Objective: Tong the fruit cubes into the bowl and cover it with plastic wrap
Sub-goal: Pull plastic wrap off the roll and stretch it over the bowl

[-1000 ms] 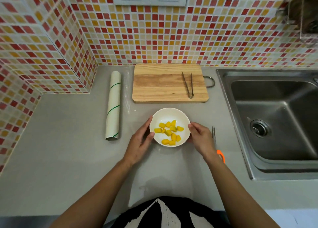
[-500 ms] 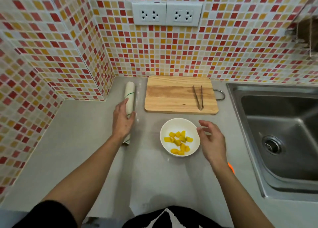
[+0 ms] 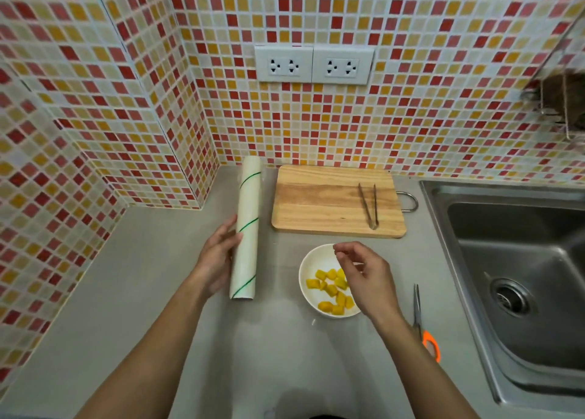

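Setting: grey countertop (image 3: 133,292) in a corner of red-and-yellow mosaic tile, steel sink (image 3: 506,260) at the right.
Head view, bowl: white bowl (image 3: 308,279) near the front edge of the wooden cutting board (image 3: 323,197), yellow fruit cubes (image 3: 330,288) already inside; no cubes show on the board.
Tongs: metal tongs (image 3: 368,205) lie idle on the board.
Plastic wrap: roll of plastic wrap (image 3: 247,228) lies lengthwise just left of the bowl.
Left hand: left hand (image 3: 218,260) is cupped against the roll's left side, touching it.
Right hand: right hand (image 3: 364,276) hovers over the bowl, thumb and forefinger pinched; whether film is between them I cannot tell.
Handling: the roll looks light and stiff, best steadied mid-length; the film will likely be thin, clingy and prone to folding on itself, so take its free edge.
Scissors: orange-handled scissors (image 3: 424,323) lie right of the bowl.
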